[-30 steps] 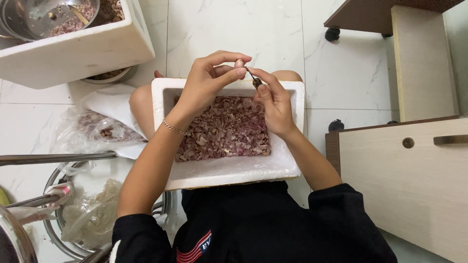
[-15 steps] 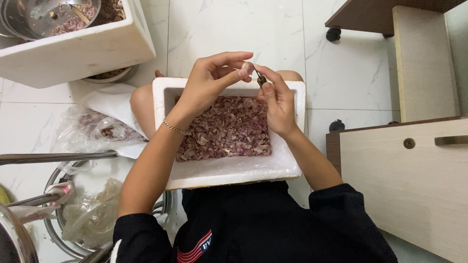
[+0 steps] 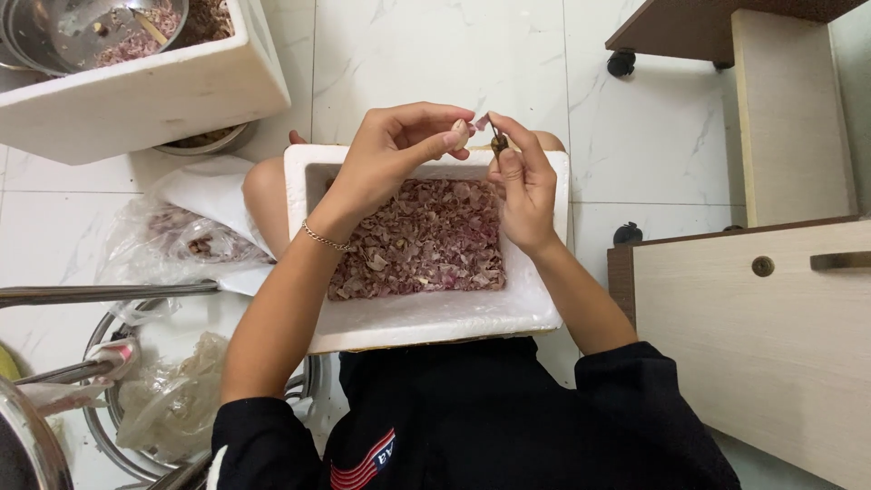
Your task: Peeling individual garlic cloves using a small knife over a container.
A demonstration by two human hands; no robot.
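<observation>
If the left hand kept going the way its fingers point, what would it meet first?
The left hand points rightward, toward the right hand. First in line is the small piece it pinches and the small knife in the right hand's fingers, almost touching; depth is hard to judge from above.

A small pale clove (image 3: 462,133), half-peeled, sits pinched above the white foam box (image 3: 426,318).

White foam box (image 3: 426,318) on lap; another (image 3: 136,91) upper-left.
</observation>
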